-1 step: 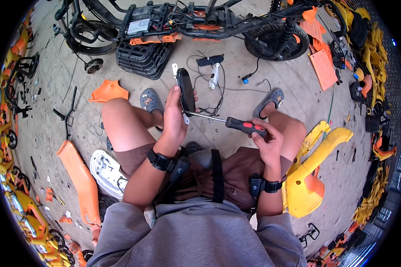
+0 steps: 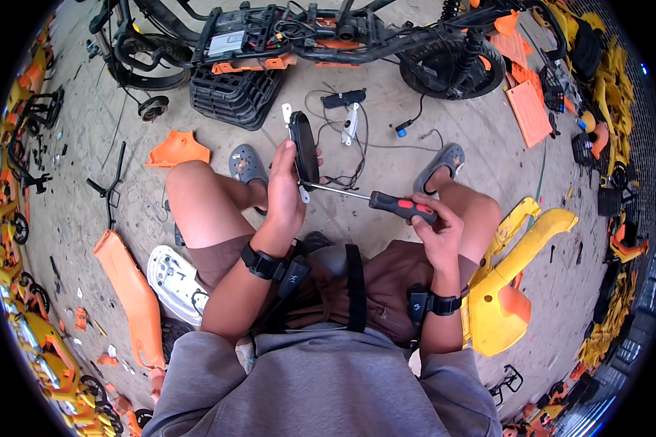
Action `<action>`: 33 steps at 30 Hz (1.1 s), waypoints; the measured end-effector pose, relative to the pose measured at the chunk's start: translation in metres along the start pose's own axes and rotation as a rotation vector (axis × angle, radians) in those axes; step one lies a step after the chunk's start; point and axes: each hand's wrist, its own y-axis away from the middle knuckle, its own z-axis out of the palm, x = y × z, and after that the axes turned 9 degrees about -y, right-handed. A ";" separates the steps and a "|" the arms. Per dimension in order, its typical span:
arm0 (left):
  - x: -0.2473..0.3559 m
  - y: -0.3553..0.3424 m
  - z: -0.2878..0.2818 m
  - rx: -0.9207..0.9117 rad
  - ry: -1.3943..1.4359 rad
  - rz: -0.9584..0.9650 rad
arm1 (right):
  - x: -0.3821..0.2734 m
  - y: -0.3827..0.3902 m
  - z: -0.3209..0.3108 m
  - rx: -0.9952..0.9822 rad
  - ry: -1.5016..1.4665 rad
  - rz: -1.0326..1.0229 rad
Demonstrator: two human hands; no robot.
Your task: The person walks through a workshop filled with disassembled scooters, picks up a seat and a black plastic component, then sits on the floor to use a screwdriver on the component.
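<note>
My left hand point(image 2: 287, 191) is closed around a black oval unit point(image 2: 305, 148) with a dark glossy face and light metal mounting tabs at its two ends. The unit stands on edge above my lap, between my knees. A screwdriver point(image 2: 393, 205) with a black and red handle is in my right hand point(image 2: 442, 229), thumb and fingers around the handle's end. Its shaft points left, and the tip meets the lower end of the unit, near the lower tab. Whether a screw sits there is too small to tell.
A stripped motorbike frame point(image 2: 321, 36) spans the far side, with a black crate point(image 2: 233, 95) beneath it. Cables and a small metal part point(image 2: 350, 124) lie beyond my hands. A yellow body panel point(image 2: 497, 313) is on my right; an orange panel point(image 2: 130, 298) and white part point(image 2: 173, 280) on my left.
</note>
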 end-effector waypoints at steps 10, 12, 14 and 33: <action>0.000 0.001 0.002 0.016 -0.187 0.054 | -0.004 -0.002 0.004 0.093 0.024 0.024; 0.002 0.002 0.003 0.012 -0.177 0.041 | -0.003 -0.003 0.006 0.121 0.022 0.028; 0.001 0.002 0.004 0.006 -0.188 0.035 | -0.001 -0.004 0.006 0.135 0.018 0.029; -0.003 -0.001 0.001 -0.006 -0.166 0.012 | -0.006 -0.006 0.011 0.074 0.062 0.154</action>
